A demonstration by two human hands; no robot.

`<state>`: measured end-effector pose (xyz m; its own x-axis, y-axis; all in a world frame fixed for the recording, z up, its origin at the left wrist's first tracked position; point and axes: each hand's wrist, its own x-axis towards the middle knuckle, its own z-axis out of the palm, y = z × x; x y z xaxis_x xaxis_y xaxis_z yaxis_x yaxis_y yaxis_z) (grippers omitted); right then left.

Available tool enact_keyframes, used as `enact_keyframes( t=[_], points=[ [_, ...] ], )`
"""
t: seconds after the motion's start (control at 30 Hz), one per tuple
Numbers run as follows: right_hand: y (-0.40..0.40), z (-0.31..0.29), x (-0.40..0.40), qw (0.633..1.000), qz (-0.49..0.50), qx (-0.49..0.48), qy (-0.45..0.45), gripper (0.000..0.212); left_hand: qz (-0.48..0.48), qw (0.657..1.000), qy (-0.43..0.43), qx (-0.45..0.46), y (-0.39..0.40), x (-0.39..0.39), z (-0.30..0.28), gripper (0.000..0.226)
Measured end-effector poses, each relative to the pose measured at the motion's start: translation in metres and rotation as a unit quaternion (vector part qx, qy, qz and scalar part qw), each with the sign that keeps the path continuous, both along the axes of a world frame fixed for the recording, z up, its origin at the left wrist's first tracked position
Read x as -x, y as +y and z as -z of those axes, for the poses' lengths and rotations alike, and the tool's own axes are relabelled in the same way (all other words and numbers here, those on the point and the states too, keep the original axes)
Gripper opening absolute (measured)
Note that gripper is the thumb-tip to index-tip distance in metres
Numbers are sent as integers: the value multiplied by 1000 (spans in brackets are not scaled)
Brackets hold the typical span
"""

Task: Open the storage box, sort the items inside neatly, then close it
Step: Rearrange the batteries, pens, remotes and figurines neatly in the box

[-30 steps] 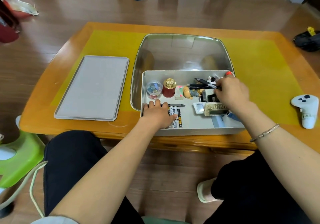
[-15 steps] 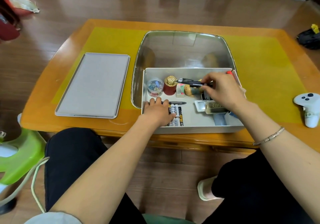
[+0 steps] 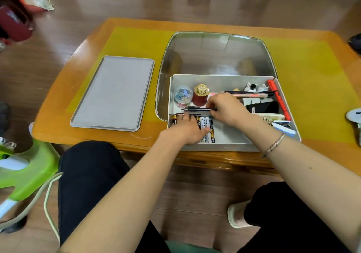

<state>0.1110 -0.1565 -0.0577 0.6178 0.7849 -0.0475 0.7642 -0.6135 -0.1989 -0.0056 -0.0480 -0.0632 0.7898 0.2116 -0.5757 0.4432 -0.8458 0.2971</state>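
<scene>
While the box (image 3: 232, 147) stands open at the near edge of the bench (image 3: 312, 88), its flat grey lid (image 3: 115, 93) lies apart to the left, near the bench's left edge. Inside the box, at far left, a small clear tub of clips (image 3: 182, 96) sits beside a red jar with a gold cap (image 3: 200, 94). The left hand (image 3: 185, 130) rests flat, fingers extended, on a row of batteries (image 3: 207, 127) in the near-left corner. The right hand (image 3: 226, 109) pinches one end of a black pen (image 3: 196, 109) just above that row. Further right lie more pens, a dark case and a red marker (image 3: 278, 98) along the right wall.

Risk: the batteries may roll and scatter if the left hand lifts; the pen's free end may strike the jar or tub, both close by.

Clearance: bare floor inside the box shows only right of the batteries. Room is tight on the right half. The box overhangs slightly at the near edge, so a downward press there could tip it.
</scene>
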Motion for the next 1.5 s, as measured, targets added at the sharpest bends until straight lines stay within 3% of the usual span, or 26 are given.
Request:
enact_keyframes(
  t=[0.3, 0.93, 1.1, 1.23, 1.33, 1.5],
  points=[
    [13, 8, 1, 1000, -5, 28, 5, 25, -10, 1000, 2, 9, -3, 3, -3, 81],
    [13, 13, 0, 998, -13, -40, 50, 23, -26, 1000, -2, 0, -8, 1, -2, 79],
    [-11, -9, -16, 996, 21, -76, -46, 15, 5, 998, -50, -22, -7, -3, 3, 77],
    [-34, -20, -31, 990, 57, 3, -126, 25, 35, 995, -67, -59, -7, -13, 6, 77],
    [-44, -18, -35, 987, 69, 57, -136, 30, 47, 994, -62, -71, -7, -18, 10, 75],
    [-50, -14, -37, 986, 73, 37, -142, 22, 55, 991, -62, -101, -6, -20, 16, 74]
  ],
)
